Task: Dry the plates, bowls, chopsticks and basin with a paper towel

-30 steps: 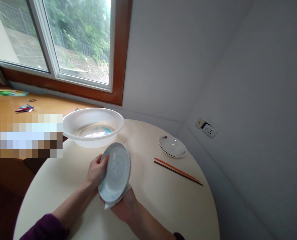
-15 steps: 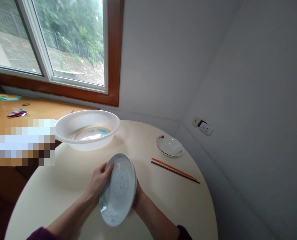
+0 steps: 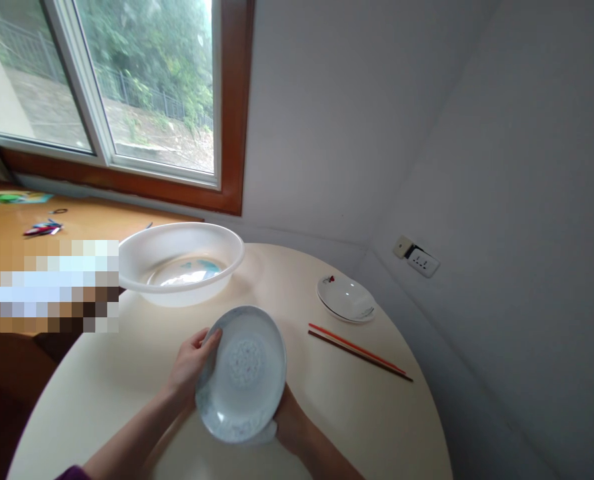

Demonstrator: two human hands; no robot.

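Round table, plate above it.
Left hand grips the plate's left edge; right hand hides its fingers behind, so I can't tell their grip.

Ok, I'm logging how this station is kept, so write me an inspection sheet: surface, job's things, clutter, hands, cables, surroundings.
Surface: pale table, curved edge.
Job's things: plate, held tilted; white cloth or tissue at its lower rim, mostly hidden.
Clutter: basin, dish and two chopsticks on the table.
Hands: left hand grips the plate's left rim; right hand at its lower right, fingers hidden.
Cables: nothing seen.
Surroundings: window, desk, wall socket; one patch pixelated.
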